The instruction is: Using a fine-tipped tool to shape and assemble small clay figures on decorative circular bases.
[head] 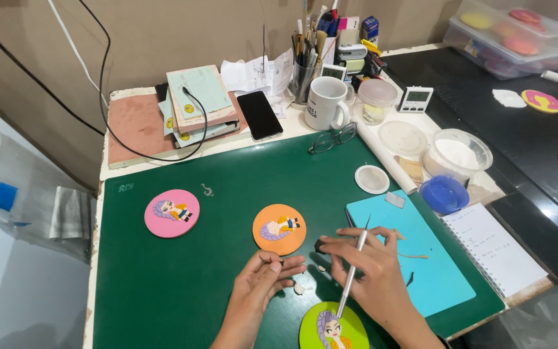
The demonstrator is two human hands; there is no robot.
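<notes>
On the dark green cutting mat (pixel 182 284) that covers most of the tabletop, the right hand (pixel 372 271) closes around a thin metal sculpting tool (pixel 352 271), gripping its shaft mid-length so that the lower tip comes down on the round lime-green clay disc with a purple-haired figure (pixel 332 329) at the mat's near edge. The fingertips of this hand also touch a small dark piece (pixel 320 245), though I cannot tell what it is. The left hand (pixel 263 274) lies just beside it, fingers loosely curled and holding nothing that I can see, its fingertips near a small white lump of clay (pixel 299 289). Just beyond the hands sits a round orange clay disc with a reclining figure (pixel 279 229), and farther toward the mat's left side a round pink clay disc with a small figure (pixel 172 213). A light blue rectangular mat (pixel 421 258) lies under the right hand toward the mat's right edge.
</notes>
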